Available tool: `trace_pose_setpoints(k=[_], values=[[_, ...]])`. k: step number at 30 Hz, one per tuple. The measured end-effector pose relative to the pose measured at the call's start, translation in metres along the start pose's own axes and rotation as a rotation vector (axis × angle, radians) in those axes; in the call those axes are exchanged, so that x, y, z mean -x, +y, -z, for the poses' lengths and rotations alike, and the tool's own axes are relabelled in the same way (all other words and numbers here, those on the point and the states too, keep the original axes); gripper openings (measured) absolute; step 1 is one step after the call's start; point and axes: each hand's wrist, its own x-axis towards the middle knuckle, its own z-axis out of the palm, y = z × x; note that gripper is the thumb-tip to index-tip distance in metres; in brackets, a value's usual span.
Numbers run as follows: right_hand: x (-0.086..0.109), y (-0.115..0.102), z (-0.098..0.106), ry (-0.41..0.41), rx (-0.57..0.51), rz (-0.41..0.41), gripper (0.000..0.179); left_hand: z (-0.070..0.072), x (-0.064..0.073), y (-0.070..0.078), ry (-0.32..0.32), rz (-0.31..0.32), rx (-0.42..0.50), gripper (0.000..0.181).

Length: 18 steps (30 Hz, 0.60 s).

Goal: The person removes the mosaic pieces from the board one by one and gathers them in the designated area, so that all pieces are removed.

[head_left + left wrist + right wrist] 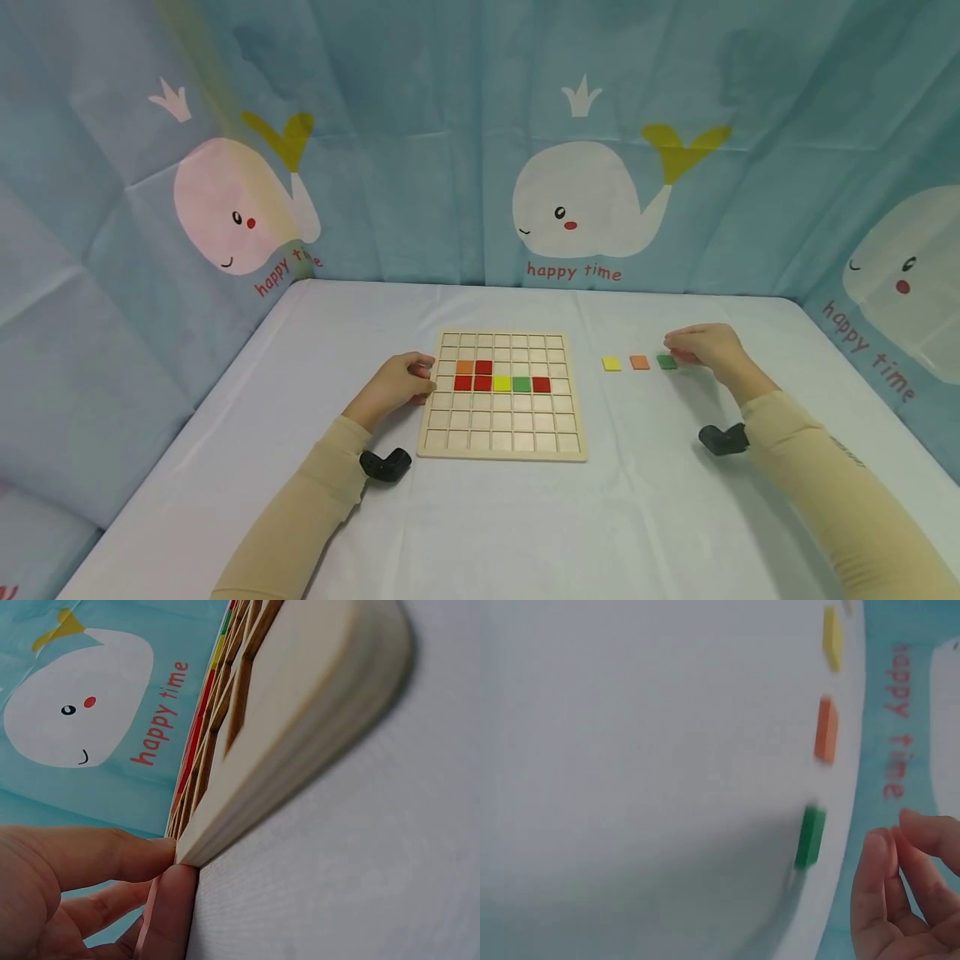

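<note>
A light wooden grid board [502, 421] lies on the white table with several coloured square tiles in its cells. An orange tile [465, 367] and a red tile [483, 367] sit above a row of red, yellow and green ones. My left hand [397, 379] holds the board's left edge, pinching it between thumb and finger in the left wrist view. Over on the right, my right hand [705, 343] hovers just above and beside a loose green tile [667, 362]. Its thumb and fingertips come close together, with nothing visible between them.
An orange tile [639, 362] and a yellow tile [611, 364] lie in line with the loose green one, right of the board. Behind the white table [510, 525] hangs a blue curtain [435, 208] printed with whales. Black wrist mounts [386, 465] stick out from both sleeves.
</note>
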Motion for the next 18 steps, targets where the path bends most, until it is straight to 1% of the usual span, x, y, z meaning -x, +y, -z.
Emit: trace_pose_setpoints(k=[3, 6, 9, 11, 15, 18], values=[[0.004, -0.011, -0.012, -0.027, -0.067, 0.044, 0.054, 0.000, -0.003, -0.002, 0.000, 0.001, -0.003, 0.049], [0.007, -0.020, -0.024, -0.055, -0.107, 0.044, 0.053, 0.000, -0.003, -0.003, -0.002, 0.000, -0.005, 0.049], [0.009, -0.028, -0.036, -0.064, -0.127, 0.037, 0.052, 0.000, -0.002, -0.002, -0.005, -0.003, -0.007, 0.049], [0.010, -0.033, -0.045, -0.063, -0.129, 0.048, 0.050, 0.000, -0.001, -0.001, -0.004, -0.002, -0.007, 0.049], [0.008, -0.043, -0.060, -0.056, -0.090, 0.061, 0.045, 0.000, -0.001, -0.001, 0.004, 0.004, -0.013, 0.049], [0.006, -0.051, -0.070, -0.064, -0.070, 0.045, 0.042, -0.001, -0.001, -0.001, 0.005, 0.005, -0.015, 0.049]])
